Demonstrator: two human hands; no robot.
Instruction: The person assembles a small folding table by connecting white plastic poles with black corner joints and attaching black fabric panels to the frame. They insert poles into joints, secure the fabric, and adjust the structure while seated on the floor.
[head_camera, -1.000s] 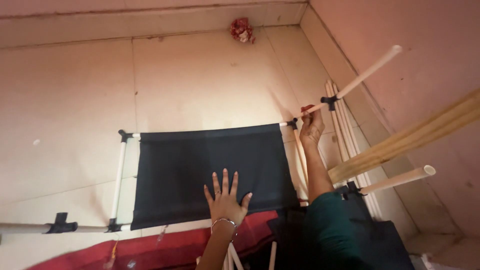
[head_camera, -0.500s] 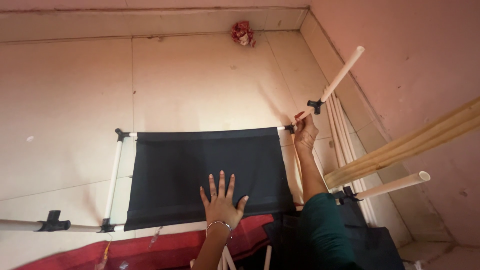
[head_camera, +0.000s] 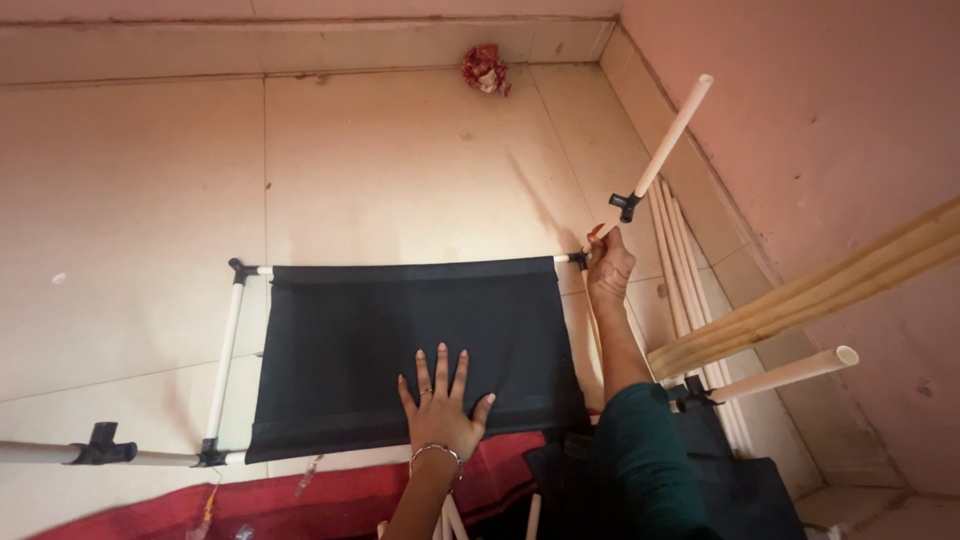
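Note:
A black fabric panel (head_camera: 400, 340) is stretched on a frame of white tubes with black plastic joints, lying on the tiled floor. My left hand (head_camera: 440, 405) rests flat on the panel's near edge, fingers spread, a bangle on the wrist. My right hand (head_camera: 608, 262) grips a white tube (head_camera: 665, 150) at the frame's far right corner. That tube slants up and to the right and carries a black joint (head_camera: 626, 205) partway along. The frame's left side tube (head_camera: 225, 360) runs down to a black corner joint (head_camera: 208, 455).
Several loose white tubes (head_camera: 690, 280) lie along the pink wall at right. Pale wooden poles (head_camera: 800, 300) slant across the right side, with another white tube (head_camera: 790, 372) below them. A red mat (head_camera: 330, 500) lies at the near edge. A crumpled red scrap (head_camera: 485, 68) sits by the far wall.
The white tube in my right hand has swung from a shallow slant to a steeper one. My left hand has stayed flat on the black panel.

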